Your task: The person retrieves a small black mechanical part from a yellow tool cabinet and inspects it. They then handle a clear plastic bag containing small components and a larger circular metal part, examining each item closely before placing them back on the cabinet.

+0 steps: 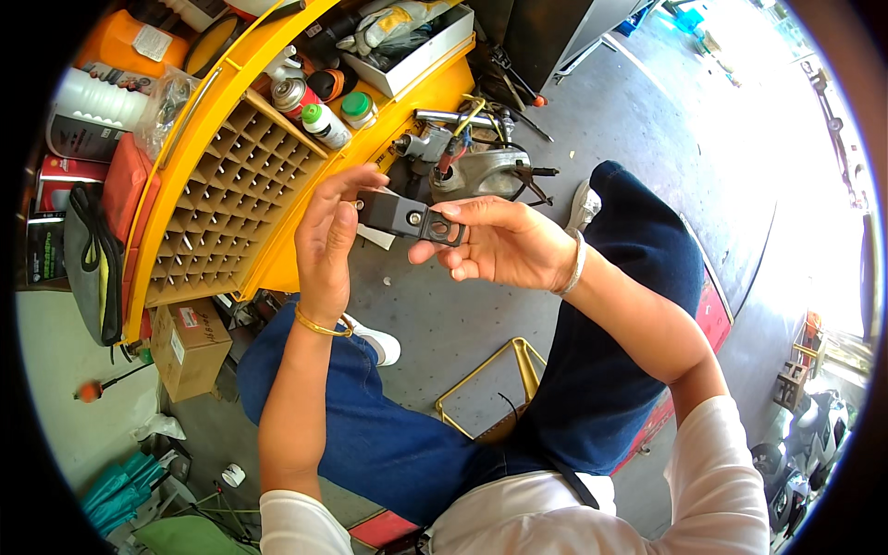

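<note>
though aslant, black block (390, 214) between fingers (344, 183)

The block (388, 213) is showing black, its screw (415, 218) gleaming silver. The shelf unit (279, 264) is glowing yellow, the cardboard divider (227, 196) forming a brown grid. The jeans (638, 277) are looking dark blue, the shirt (708, 462) white, the jug (120, 44) orange, the floor (407, 301) grey.

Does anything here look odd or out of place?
Two things, perhaps: a pale scrap lies on the floor near the left shoe like stray litter, and dark cables sprawl untidily around the metal part. The black block in the right hand shows no obvious damage.
</note>
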The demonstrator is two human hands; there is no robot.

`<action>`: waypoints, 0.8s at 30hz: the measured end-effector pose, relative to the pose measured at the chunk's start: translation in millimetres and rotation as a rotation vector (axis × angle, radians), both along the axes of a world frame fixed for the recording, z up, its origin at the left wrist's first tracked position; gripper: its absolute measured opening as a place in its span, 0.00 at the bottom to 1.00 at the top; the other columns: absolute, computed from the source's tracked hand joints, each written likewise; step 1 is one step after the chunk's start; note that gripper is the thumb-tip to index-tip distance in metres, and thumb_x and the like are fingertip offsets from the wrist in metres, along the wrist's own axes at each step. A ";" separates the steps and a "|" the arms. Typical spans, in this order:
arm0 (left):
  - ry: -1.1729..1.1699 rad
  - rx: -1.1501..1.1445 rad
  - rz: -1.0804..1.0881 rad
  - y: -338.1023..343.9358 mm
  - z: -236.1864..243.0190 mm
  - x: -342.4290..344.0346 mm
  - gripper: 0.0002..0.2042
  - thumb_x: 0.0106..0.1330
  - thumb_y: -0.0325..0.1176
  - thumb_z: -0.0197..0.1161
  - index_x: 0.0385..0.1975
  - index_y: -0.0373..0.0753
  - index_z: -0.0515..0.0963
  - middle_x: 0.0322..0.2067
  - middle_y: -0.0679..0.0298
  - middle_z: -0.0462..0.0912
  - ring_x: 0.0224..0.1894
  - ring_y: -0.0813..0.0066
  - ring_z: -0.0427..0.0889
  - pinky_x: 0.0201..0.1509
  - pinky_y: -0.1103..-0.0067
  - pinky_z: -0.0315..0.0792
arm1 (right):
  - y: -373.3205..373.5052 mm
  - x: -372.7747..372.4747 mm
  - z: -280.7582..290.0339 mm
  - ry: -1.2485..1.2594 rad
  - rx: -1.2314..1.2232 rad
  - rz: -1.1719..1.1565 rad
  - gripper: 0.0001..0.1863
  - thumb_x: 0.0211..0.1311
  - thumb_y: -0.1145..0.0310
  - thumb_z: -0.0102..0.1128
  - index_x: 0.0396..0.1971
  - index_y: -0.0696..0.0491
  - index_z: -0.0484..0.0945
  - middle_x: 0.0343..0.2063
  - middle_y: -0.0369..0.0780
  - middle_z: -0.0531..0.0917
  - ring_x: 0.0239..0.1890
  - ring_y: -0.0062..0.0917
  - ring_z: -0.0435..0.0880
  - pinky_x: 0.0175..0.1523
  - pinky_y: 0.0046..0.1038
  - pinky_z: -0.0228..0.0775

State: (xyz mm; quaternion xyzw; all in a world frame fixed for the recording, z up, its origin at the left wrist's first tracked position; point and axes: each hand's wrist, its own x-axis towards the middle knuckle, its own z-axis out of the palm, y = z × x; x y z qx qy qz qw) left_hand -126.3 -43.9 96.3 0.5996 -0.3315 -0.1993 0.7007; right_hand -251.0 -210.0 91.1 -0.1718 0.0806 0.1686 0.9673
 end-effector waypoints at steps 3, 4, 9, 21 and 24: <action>0.080 0.042 -0.045 6.5 -2.3 2.2 0.16 0.66 0.41 0.51 0.42 0.33 0.74 0.33 0.66 0.76 0.38 0.83 0.70 0.46 0.85 0.60 | 1.2 0.0 -2.1 0.017 0.075 0.053 0.17 0.65 0.64 0.45 0.47 0.61 0.68 0.41 0.54 0.77 0.31 0.22 0.79 0.44 0.25 0.73; 0.112 0.053 -0.029 8.6 -4.3 2.5 0.16 0.66 0.41 0.52 0.42 0.33 0.74 0.32 0.67 0.76 0.36 0.85 0.70 0.44 0.87 0.61 | 1.3 -0.3 -2.5 0.017 0.070 0.059 0.17 0.65 0.63 0.44 0.47 0.60 0.68 0.41 0.54 0.77 0.31 0.22 0.79 0.45 0.25 0.73; 0.234 0.026 -0.065 12.9 -10.8 7.0 0.15 0.65 0.42 0.53 0.40 0.34 0.73 0.31 0.70 0.75 0.30 0.90 0.67 0.35 0.90 0.58 | 0.8 -0.6 -3.2 0.002 0.064 0.087 0.19 0.65 0.62 0.44 0.48 0.61 0.67 0.40 0.52 0.78 0.32 0.23 0.79 0.44 0.24 0.73; 0.248 -0.050 -0.141 11.6 -10.1 6.5 0.14 0.64 0.42 0.56 0.35 0.36 0.71 0.31 0.70 0.75 0.32 0.88 0.69 0.38 0.88 0.61 | 2.0 0.9 0.5 0.018 0.016 0.192 0.29 0.65 0.58 0.40 0.52 0.71 0.61 0.30 0.44 0.81 0.32 0.23 0.80 0.36 0.21 0.73; 0.257 -0.023 -0.119 11.3 -9.6 4.5 0.13 0.64 0.41 0.56 0.35 0.36 0.71 0.30 0.70 0.75 0.32 0.87 0.69 0.39 0.88 0.61 | 4.1 1.0 1.8 0.091 0.011 0.176 0.30 0.65 0.58 0.39 0.53 0.73 0.58 0.27 0.45 0.80 0.28 0.25 0.80 0.34 0.21 0.73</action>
